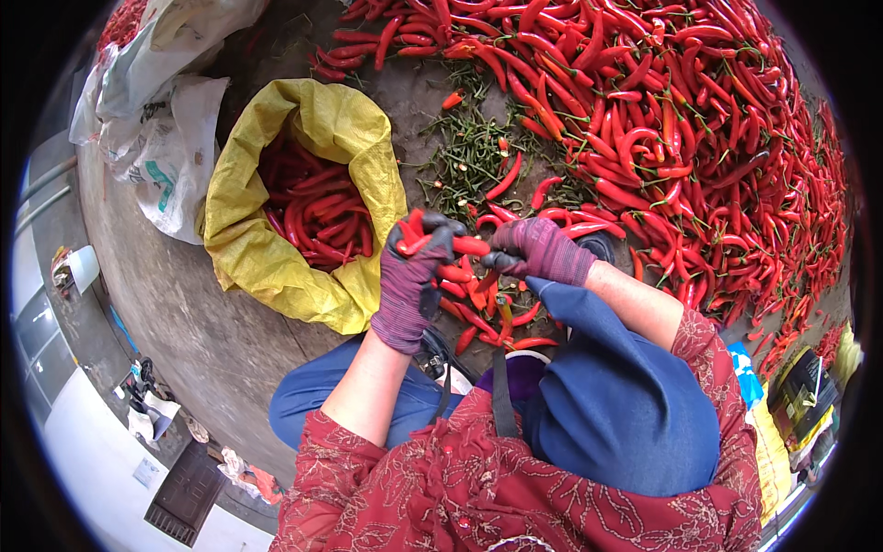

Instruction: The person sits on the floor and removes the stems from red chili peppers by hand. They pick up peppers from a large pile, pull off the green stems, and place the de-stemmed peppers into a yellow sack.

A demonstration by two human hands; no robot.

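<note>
My left hand [417,276], in a purple knit glove with dark fingers, is closed around several red chili peppers [412,234]. One red chili [472,246] reaches from it towards my right hand [534,250], gloved alike, whose dark fingertips meet the pepper's end. Whether the right fingers pinch the stem is too small to tell. Beside my left hand stands a yellow woven sack [290,290] with its rim rolled outward, and red chilies [328,214] lie inside it. More loose chilies [483,317] lie on the floor below my hands, between my legs.
A large heap of red chilies [662,138] spreads across the floor ahead and to the right. Cut green stems [469,159] form a small pile before my hands. White woven sacks [172,159] lie at the far left. Yellow bags [769,448] stand at the lower right.
</note>
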